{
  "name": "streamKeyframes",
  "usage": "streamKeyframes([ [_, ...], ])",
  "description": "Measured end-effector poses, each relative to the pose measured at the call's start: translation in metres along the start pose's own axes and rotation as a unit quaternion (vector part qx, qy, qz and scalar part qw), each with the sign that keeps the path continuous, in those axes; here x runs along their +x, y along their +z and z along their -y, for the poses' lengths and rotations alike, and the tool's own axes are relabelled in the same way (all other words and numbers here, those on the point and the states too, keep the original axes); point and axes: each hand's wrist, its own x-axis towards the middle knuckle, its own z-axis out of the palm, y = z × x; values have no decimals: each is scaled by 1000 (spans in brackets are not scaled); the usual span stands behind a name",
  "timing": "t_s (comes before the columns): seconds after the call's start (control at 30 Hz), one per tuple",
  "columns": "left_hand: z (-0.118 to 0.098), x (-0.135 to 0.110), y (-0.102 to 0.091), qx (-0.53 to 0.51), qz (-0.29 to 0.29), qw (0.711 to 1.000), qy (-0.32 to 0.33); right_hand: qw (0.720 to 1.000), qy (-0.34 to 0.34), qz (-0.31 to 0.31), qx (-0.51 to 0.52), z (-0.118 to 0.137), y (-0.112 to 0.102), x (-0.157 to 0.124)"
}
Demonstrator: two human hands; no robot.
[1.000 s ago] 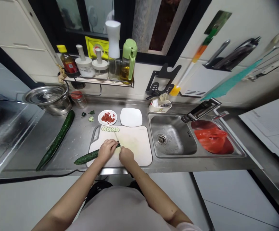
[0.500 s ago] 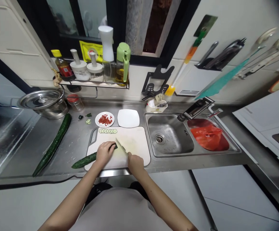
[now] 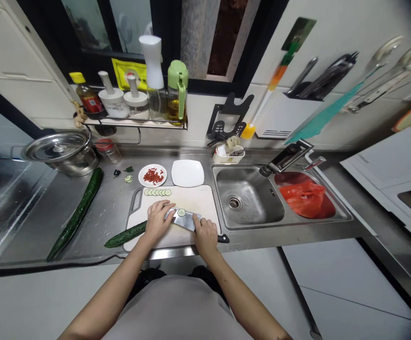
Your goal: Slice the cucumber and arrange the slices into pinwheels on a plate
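My right hand (image 3: 205,233) grips a kitchen knife (image 3: 187,221), with its black handle end sticking out past the hand. The blade is turned with its broad face up, and one cucumber slice (image 3: 181,212) lies on it. My left hand (image 3: 158,219) is curled over the right end of a partly cut cucumber (image 3: 125,234), its fingertips and thumb at the blade's left end. That covered end of the cucumber is hidden. Beneath is a white cutting board (image 3: 205,200), where a row of cucumber slices (image 3: 158,192) lies along the far edge.
A whole cucumber (image 3: 76,215) lies on the steel counter at left. Behind the board are a plate of chopped red pieces (image 3: 152,176) and a white plate (image 3: 187,173). The sink (image 3: 250,198) is at right, a lidded pot (image 3: 62,153) back left, and a bottle shelf (image 3: 134,123) above.
The knife has turned from edge-down to broad face up, and a cucumber slice now shows on its blade. My right hand has shifted slightly right; my left fingers have moved to the blade.
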Motion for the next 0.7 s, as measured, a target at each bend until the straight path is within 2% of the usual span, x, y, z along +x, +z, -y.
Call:
streamKeyframes([
  [0.17,-10,10,0,15,76,997,26,1000,-22,-9,0,2,-4,-1],
  [0.43,-16,20,1,-60,88,994,-2,1000,-10,3,-2,0,-4,0],
  [0.5,-15,25,3,-100,75,991,-43,1000,-2,11,0,-4,-4,-1],
  [0.57,-11,31,7,-128,50,984,-115,1000,12,22,3,-9,-4,-4],
  [0.63,-5,40,12,-127,21,972,-195,999,28,34,6,-16,-3,-7],
  [0.7,1,50,17,-107,5,964,-245,998,47,45,8,-22,-2,-11],
])
